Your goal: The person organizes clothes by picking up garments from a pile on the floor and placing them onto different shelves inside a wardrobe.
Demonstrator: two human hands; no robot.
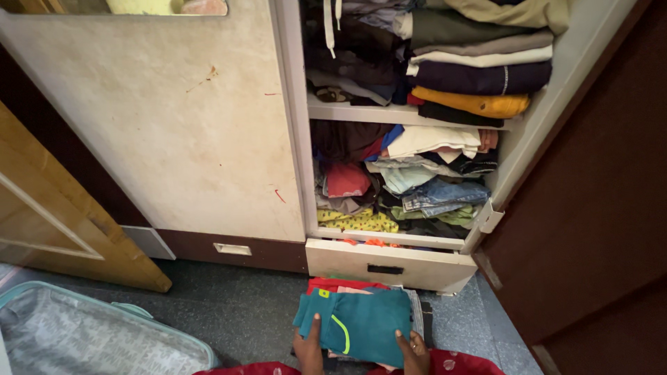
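Note:
A folded teal garment [358, 323] with a thin green stripe tops a small stack of folded clothes on the dark floor, with a red piece [333, 283] showing beneath it. My left hand [308, 347] grips the stack's near left edge, thumb on top. My right hand [413, 349] grips the near right edge, a ring on one finger. Both hands rest above my red-clad lap.
An open wardrobe [299, 139] stands ahead, its shelves crammed with folded and crumpled clothes [417, 180]. Its bottom drawer [385, 265] is pulled out slightly. The dark wardrobe door [597, 208] swings open at right. An open pale suitcase [83, 337] lies at lower left beside a wooden door [55, 215].

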